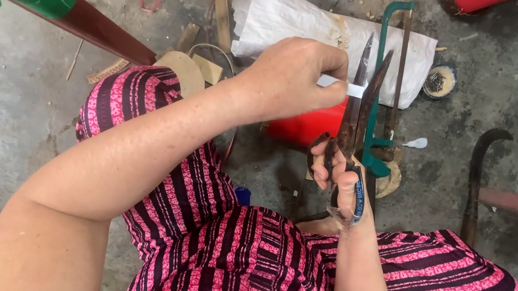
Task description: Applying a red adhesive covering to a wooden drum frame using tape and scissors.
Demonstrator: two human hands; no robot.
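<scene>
Head view of a seated person working over a concrete floor [11, 84]. The left hand [288, 79] is pinching a narrow white strip [338, 84] between thumb and curled fingers [325, 60], with the strip sticking out just past the fingertips toward the blades. The right hand [339, 177] is gripping the handles of a pair of dark, rusty scissors [360, 106], its fingers threaded through the loops and clenched around them; the blades are pointing up and away from that hand, standing slightly parted, and the strip is lying across them, though whether it is touching the metal cannot be told. Below both hands, the person's lap is showing in a pink and black striped garment [243, 258]. Beyond the left fingertips, a white sack [290, 21] is lying flat on the floor, with a green-framed saw [383, 82] resting across it just behind the scissors. A red container [305, 126] is sitting under the left hand. A small round tin [439, 82] is lying well beyond the right fingers, and a curved dark blade [477, 176] is lying apart to the right side.
</scene>
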